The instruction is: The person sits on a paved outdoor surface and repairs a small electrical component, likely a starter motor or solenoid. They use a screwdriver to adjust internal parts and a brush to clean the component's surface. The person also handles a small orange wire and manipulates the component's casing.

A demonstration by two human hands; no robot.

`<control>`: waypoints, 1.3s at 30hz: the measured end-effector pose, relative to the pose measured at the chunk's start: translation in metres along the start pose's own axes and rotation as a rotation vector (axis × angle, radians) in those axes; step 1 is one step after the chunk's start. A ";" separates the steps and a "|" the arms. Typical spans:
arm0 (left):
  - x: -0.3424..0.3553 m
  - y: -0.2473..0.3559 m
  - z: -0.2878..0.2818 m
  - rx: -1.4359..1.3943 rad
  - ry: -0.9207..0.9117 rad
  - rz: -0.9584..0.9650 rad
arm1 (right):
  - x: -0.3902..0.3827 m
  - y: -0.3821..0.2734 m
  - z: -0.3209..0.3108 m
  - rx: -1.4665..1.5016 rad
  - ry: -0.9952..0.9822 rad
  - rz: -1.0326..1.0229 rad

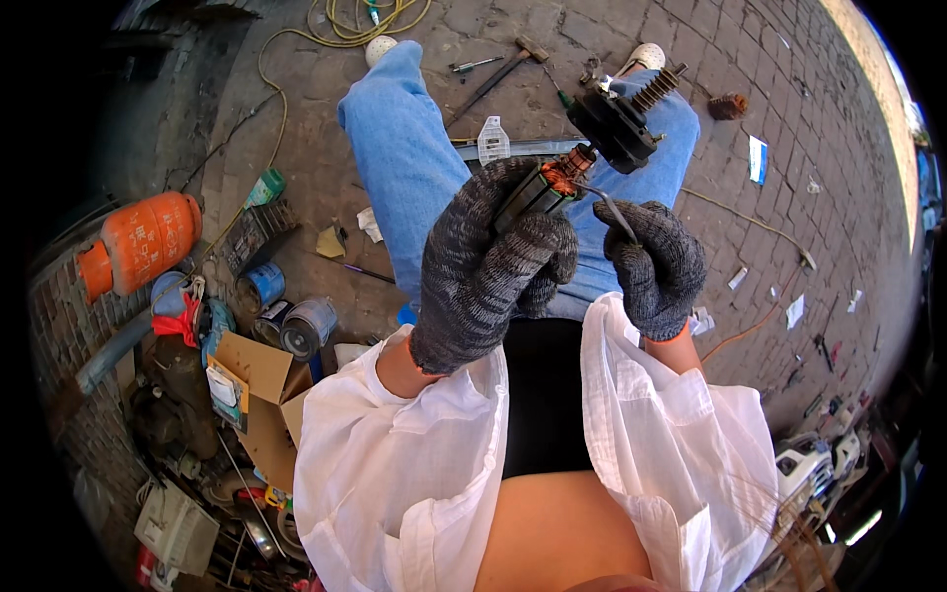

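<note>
My left hand point(488, 261), gloved, is wrapped round a motor rotor point(538, 192) in front of me, near end partly buried in the grip so I can't make it out. Long axis runs slantwise, copper end pointing up-right, away from me. Right hand point(659, 261) is pinching a bent metal rod point(619, 211), its tip by the copper, can't tell if touching. Orange gas cylinder point(150, 242) off left has white scrawl.

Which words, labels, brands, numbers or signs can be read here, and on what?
Orange gas cylinder: white characters on its side, not copied out here.
Blue-and-white card on the paving: any print is too small to read.
Blue can: any label is too blurred.
Motor part in the left hand: no readable text.
</note>
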State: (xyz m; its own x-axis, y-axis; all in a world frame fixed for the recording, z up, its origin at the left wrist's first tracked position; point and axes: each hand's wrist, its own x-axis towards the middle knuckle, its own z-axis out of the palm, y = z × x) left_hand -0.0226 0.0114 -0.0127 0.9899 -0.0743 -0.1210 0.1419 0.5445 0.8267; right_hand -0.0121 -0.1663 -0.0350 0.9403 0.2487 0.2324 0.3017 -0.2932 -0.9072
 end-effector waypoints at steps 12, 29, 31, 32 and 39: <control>-0.001 0.005 -0.001 -0.035 0.004 -0.089 | 0.004 -0.004 -0.002 -0.060 -0.023 -0.002; -0.002 0.001 -0.001 0.277 0.091 0.110 | 0.004 -0.015 -0.003 -0.200 0.028 -0.019; -0.003 -0.001 -0.002 0.309 0.101 0.125 | 0.004 -0.015 -0.003 -0.214 0.018 -0.028; -0.003 -0.002 -0.003 0.283 0.097 0.132 | 0.004 -0.016 -0.003 -0.227 0.011 -0.025; 0.001 -0.005 0.000 0.325 0.134 0.212 | 0.006 -0.016 -0.001 -0.238 0.026 -0.036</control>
State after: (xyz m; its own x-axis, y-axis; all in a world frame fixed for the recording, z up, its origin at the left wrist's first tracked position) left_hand -0.0220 0.0085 -0.0167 0.9910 0.1324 0.0180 -0.0500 0.2426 0.9688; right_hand -0.0112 -0.1614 -0.0183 0.9311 0.2400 0.2746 0.3607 -0.4944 -0.7909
